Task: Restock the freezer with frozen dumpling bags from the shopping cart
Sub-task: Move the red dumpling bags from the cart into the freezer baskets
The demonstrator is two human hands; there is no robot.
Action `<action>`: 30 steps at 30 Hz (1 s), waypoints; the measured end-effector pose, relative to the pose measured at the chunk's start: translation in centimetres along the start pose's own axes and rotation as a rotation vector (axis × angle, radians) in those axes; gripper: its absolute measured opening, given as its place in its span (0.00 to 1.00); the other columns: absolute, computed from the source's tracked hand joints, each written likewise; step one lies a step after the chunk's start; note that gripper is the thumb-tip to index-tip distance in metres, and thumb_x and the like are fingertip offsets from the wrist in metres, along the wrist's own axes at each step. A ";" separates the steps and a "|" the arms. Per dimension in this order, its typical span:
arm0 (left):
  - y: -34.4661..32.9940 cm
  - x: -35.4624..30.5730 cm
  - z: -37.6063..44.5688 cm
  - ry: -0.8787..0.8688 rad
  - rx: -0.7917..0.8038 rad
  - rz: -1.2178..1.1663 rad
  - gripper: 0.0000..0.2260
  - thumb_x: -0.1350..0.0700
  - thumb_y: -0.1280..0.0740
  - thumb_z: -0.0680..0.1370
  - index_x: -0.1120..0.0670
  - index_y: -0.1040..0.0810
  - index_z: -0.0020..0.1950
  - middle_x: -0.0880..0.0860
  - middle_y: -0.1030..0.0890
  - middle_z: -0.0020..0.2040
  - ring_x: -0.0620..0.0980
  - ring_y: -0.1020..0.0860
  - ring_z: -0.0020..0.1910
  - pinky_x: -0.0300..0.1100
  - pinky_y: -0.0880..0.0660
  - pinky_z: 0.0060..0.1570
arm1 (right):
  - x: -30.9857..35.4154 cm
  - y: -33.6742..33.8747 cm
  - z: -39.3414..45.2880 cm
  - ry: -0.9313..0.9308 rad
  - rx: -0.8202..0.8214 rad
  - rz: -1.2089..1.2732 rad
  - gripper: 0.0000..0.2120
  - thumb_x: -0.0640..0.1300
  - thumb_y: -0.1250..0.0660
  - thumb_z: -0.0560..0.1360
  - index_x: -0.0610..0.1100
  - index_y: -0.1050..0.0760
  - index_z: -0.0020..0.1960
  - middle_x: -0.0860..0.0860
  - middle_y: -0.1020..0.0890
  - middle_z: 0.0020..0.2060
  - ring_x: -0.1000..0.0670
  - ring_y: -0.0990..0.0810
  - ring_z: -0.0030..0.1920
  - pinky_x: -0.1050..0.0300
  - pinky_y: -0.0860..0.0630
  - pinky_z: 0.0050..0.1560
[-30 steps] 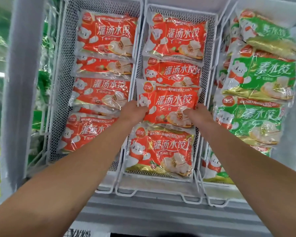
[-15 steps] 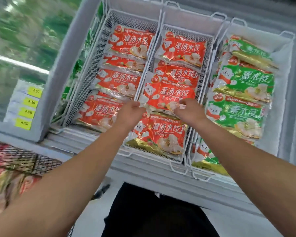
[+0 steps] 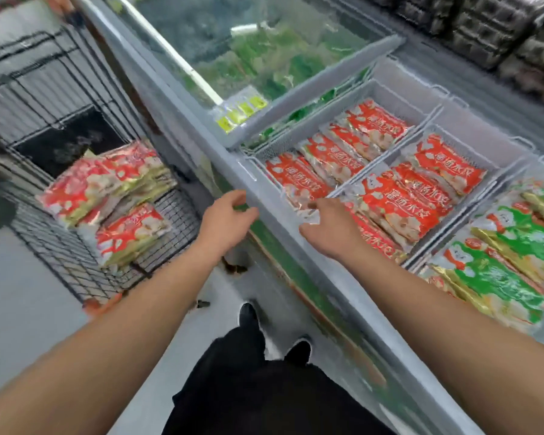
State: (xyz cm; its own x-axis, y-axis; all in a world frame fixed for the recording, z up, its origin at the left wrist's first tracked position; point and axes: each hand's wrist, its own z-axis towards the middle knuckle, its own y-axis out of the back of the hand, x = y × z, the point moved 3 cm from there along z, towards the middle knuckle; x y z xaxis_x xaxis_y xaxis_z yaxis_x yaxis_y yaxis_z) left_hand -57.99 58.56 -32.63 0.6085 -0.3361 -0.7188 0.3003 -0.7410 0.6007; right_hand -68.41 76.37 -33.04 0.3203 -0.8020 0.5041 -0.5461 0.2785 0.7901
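Note:
The open chest freezer [image 3: 264, 199] runs diagonally across the view, with white wire baskets [image 3: 380, 171] full of red dumpling bags [image 3: 399, 202]. More red dumpling bags [image 3: 107, 196] lie stacked in the black wire shopping cart [image 3: 60, 255] on the left. My left hand [image 3: 225, 222] hovers over the freezer's front rim with loosely curled fingers, holding nothing. My right hand [image 3: 330, 227] is just inside the front rim, above the near end of the red bags; the frame is too blurred to tell whether it touches them.
Green dumpling bags [image 3: 500, 265] fill the rightmost basket. A sliding glass lid [image 3: 248, 54] covers the freezer section beyond, with yellow price tags [image 3: 242, 111] on its frame. Dark stacked packs [image 3: 496, 29] line a shelf at the top right. Grey floor and my shoes [image 3: 248, 315] are below.
Both hands have let go of the red bag in the middle basket and drawn back toward the freezer's front rim. My view has swung left, bringing the cart into sight.

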 end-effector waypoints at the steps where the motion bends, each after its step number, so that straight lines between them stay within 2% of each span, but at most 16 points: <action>1: 1.6 1.6 -0.9 0.022 -0.036 -0.008 0.23 0.52 0.31 0.77 0.52 0.26 0.71 0.49 0.23 0.68 0.48 0.23 0.61 0.41 0.29 0.64 | 1.8 -0.9 -0.2 0.045 0.021 -0.021 0.25 0.46 0.33 0.74 0.41 0.29 0.69 0.41 0.28 0.67 0.42 0.29 0.67 0.54 0.32 0.62; 3: 4.6 4.8 -2.6 0.065 -0.084 -0.012 0.23 0.52 0.32 0.77 0.52 0.28 0.72 0.50 0.24 0.69 0.48 0.23 0.60 0.40 0.29 0.60 | 5.3 -3.0 -0.5 0.108 0.065 -0.050 0.25 0.46 0.33 0.74 0.40 0.30 0.70 0.41 0.29 0.68 0.42 0.31 0.68 0.56 0.35 0.65; 8: 11.3 12.9 -5.5 0.164 -0.183 -0.098 0.21 0.53 0.32 0.78 0.52 0.26 0.71 0.52 0.24 0.69 0.52 0.23 0.63 0.50 0.25 0.62 | 13.5 -8.5 -0.8 0.216 0.128 -0.105 0.26 0.49 0.33 0.74 0.43 0.30 0.70 0.43 0.29 0.68 0.44 0.29 0.67 0.54 0.32 0.64; 13: 17.8 20.4 -6.1 0.213 -0.210 -0.089 0.22 0.51 0.31 0.78 0.51 0.27 0.72 0.51 0.24 0.69 0.52 0.23 0.62 0.46 0.26 0.61 | 21.6 -15.0 -0.3 0.228 0.201 -0.151 0.25 0.47 0.34 0.75 0.44 0.31 0.71 0.44 0.32 0.70 0.43 0.28 0.67 0.51 0.30 0.64; 17: 23.0 25.1 -5.1 0.235 -0.198 -0.110 0.23 0.49 0.30 0.77 0.51 0.26 0.71 0.49 0.23 0.68 0.51 0.20 0.56 0.43 0.25 0.56 | 27.6 -19.5 0.4 0.214 0.221 -0.157 0.25 0.48 0.35 0.75 0.43 0.31 0.70 0.45 0.31 0.68 0.44 0.26 0.64 0.52 0.29 0.64; 21: 26.2 28.3 -4.5 0.265 -0.211 -0.164 0.23 0.50 0.29 0.76 0.51 0.25 0.70 0.50 0.22 0.67 0.50 0.21 0.56 0.43 0.26 0.58 | 31.4 -22.2 1.3 0.207 0.255 -0.160 0.26 0.48 0.34 0.75 0.43 0.31 0.71 0.45 0.30 0.69 0.45 0.27 0.65 0.53 0.32 0.65; 25: 28.1 30.7 -3.3 0.317 -0.223 -0.215 0.22 0.53 0.31 0.77 0.52 0.27 0.71 0.51 0.23 0.67 0.51 0.24 0.65 0.41 0.31 0.61 | 33.9 -24.2 3.6 0.196 0.304 -0.193 0.26 0.48 0.33 0.75 0.43 0.31 0.71 0.45 0.30 0.70 0.45 0.28 0.66 0.54 0.32 0.66; 30: 28.5 32.7 -0.9 0.372 -0.230 -0.261 0.22 0.53 0.31 0.77 0.53 0.27 0.71 0.51 0.23 0.68 0.50 0.25 0.66 0.41 0.31 0.63 | 35.6 -26.3 7.4 0.215 0.352 -0.260 0.25 0.47 0.34 0.76 0.43 0.31 0.71 0.45 0.31 0.70 0.45 0.27 0.65 0.55 0.32 0.65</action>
State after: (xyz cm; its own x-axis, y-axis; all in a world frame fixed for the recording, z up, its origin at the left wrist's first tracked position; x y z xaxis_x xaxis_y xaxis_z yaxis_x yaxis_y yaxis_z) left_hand -28.85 27.02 -38.71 0.6991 0.1038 -0.7074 0.6059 -0.6113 0.5091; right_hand -48.39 36.59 -38.53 0.6132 -0.6838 0.3954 -0.6435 -0.1422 0.7521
